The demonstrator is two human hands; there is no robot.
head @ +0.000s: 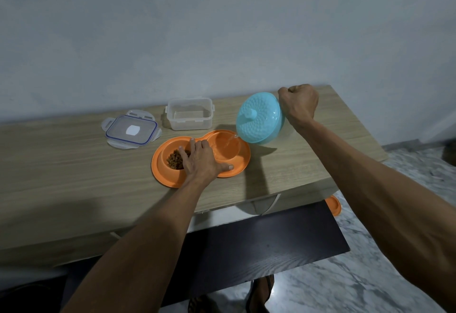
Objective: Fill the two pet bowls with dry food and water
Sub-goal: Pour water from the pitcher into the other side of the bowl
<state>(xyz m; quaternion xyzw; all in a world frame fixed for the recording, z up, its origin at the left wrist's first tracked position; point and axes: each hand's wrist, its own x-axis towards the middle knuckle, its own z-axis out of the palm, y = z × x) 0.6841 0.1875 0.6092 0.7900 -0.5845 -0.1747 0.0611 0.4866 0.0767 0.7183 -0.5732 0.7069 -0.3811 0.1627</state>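
On the table (74, 164), the double pet bowl (165, 178) sits in front of the container (189, 122), whose lid (130, 130) lies to its left. Dry food (174, 159) lies in the left bowl (164, 153); the jug (259, 117) tilts above the right bowl (220, 149).

No readable text, brand, number or sign anywhere. The only label-like thing is a white patch (133, 130) on the clear container lid (118, 129) lying on the wooden tabletop. It looks blank, and nothing on it is legible at this size.
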